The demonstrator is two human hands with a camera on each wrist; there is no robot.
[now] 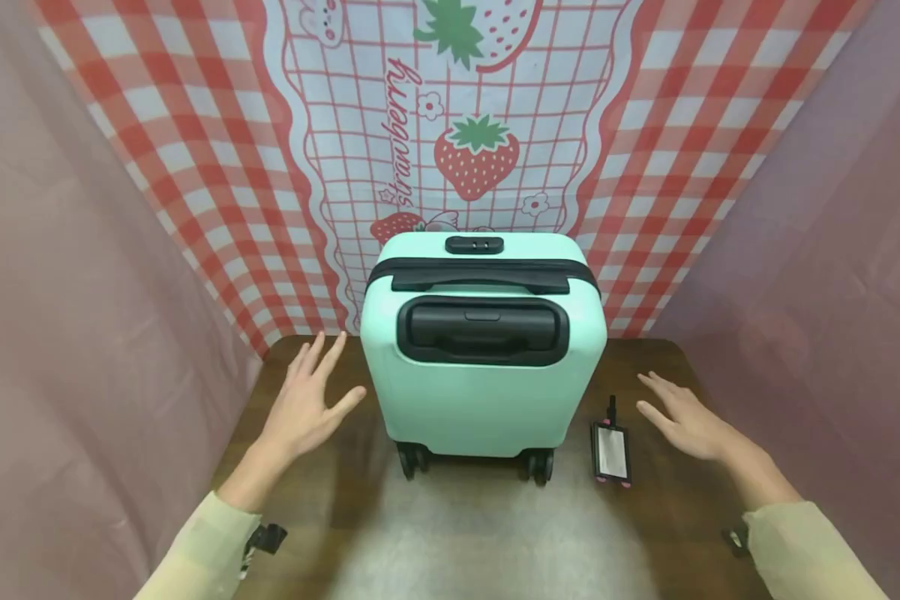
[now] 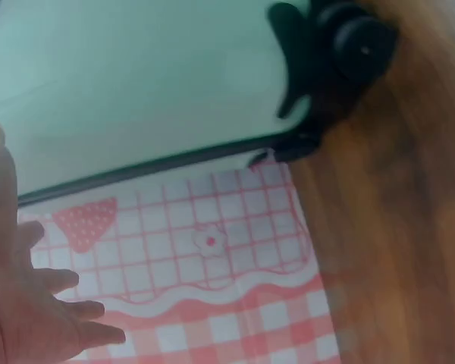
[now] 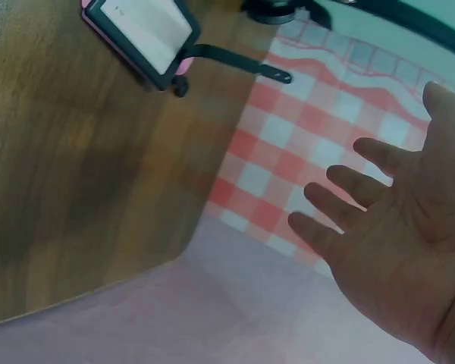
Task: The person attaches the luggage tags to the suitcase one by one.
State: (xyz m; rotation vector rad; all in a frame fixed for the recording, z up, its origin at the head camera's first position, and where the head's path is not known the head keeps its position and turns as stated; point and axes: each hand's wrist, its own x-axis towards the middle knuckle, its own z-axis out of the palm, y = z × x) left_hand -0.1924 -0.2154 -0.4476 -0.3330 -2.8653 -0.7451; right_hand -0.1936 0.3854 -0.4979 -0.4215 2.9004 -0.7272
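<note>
A mint-green suitcase point(image 1: 480, 408) stands upright on its black wheels on a wooden table, its black top handle and recessed telescopic handle facing me. To its left, my left hand point(image 1: 307, 408) hovers apart from it with fingers spread, holding nothing. My right hand point(image 1: 686, 421) is held out on the other side, fingers extended and nothing in them. Between the suitcase and the right hand lies a luggage tag point(image 1: 612, 452) with a black frame, a white card and a black strap. The right wrist view shows the strap point(image 3: 239, 61) stretched out flat.
Behind the suitcase hangs a red-checked cloth point(image 1: 195, 167) printed with strawberries. Pinkish drapes point(image 1: 82, 333) close in the left and right sides. The brown wooden tabletop point(image 1: 450, 533) reaches toward me, with glare in its middle.
</note>
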